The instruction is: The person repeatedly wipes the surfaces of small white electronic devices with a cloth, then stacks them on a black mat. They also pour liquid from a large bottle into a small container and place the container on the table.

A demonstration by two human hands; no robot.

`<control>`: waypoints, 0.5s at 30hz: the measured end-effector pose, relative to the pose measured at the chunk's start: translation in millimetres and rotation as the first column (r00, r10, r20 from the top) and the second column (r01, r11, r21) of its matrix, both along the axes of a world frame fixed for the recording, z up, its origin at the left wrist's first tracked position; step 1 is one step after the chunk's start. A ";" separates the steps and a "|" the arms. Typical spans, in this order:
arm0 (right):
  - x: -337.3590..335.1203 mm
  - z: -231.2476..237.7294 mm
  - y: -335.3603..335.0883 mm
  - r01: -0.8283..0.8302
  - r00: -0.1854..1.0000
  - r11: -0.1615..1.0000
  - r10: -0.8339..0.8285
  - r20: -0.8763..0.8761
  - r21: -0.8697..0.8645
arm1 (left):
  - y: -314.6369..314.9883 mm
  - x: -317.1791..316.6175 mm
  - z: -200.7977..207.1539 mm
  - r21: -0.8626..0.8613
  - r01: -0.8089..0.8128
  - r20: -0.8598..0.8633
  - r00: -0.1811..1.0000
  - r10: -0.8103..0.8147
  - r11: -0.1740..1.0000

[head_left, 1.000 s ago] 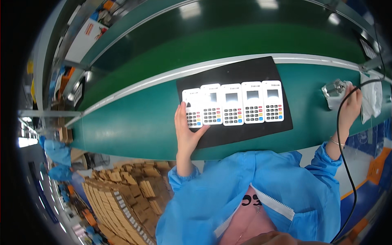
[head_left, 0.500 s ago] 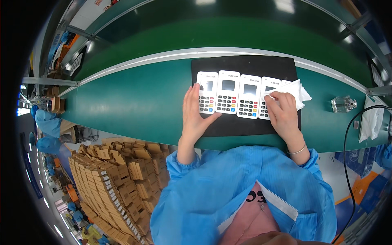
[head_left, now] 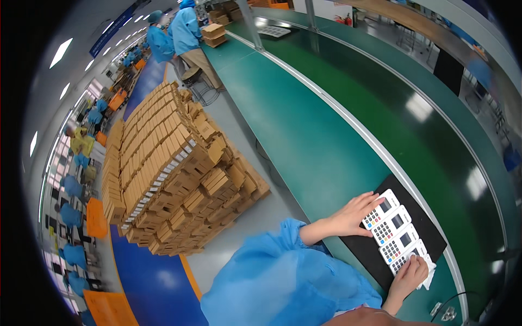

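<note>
Several white card payment terminals [head_left: 398,221] with small dark screens and keypads lie side by side on a black mat [head_left: 365,247]. My left hand [head_left: 352,216] rests against the terminal at the row's far end, fingers stretched along it and thumb apart. At the near end of the row, my right hand [head_left: 411,276] has its fingers closed on a white cloth [head_left: 429,274], pressing it on the face of a terminal. Part of that terminal is hidden under the hand and cloth.
The mat lies on a green workbench [head_left: 283,130] beside a dark green conveyor belt [head_left: 375,87]. A small glass bottle [head_left: 448,313] stands near the right hand. Stacked brown cartons [head_left: 163,174] rise on the left. Two people in blue [head_left: 185,32] stand at the bench's far end.
The view has swung to the left, bringing the cartons and distant people into fuller sight. Both hands stay at the row, the cloth still in the right one.
</note>
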State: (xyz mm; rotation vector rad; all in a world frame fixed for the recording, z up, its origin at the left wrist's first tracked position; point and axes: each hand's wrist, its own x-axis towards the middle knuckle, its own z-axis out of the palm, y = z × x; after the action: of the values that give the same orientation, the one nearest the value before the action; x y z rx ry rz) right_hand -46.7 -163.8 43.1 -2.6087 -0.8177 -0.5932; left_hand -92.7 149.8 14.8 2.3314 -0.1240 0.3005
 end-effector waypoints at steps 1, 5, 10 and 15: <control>0.1 -3.6 1.4 -0.020 1.000 1.000 0.020 0.019 -0.001 | 1.2 -2.9 0.1 -0.002 -0.011 -0.007 1.000 0.011 1.000; 1.2 -2.7 -5.2 -0.043 0.999 0.999 0.043 -0.001 -0.017 | -0.7 -2.2 -1.0 -0.008 -0.001 0.013 1.000 0.001 1.000; 2.3 11.5 4.7 -0.046 0.999 0.999 0.046 -0.002 0.022 | 3.3 6.0 4.7 0.050 -0.006 0.037 0.999 0.004 0.999; 8.8 0.5 -28.1 0.189 0.979 0.920 -0.148 -0.143 0.344 | 6.0 10.8 -1.1 0.007 0.015 0.173 0.985 -0.016 1.000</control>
State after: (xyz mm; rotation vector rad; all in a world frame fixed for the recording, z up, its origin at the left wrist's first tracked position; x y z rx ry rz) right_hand -38.0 -191.9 43.6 -2.3633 -0.4048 -0.5707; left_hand -81.9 155.8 13.8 2.3066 -0.2281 0.4963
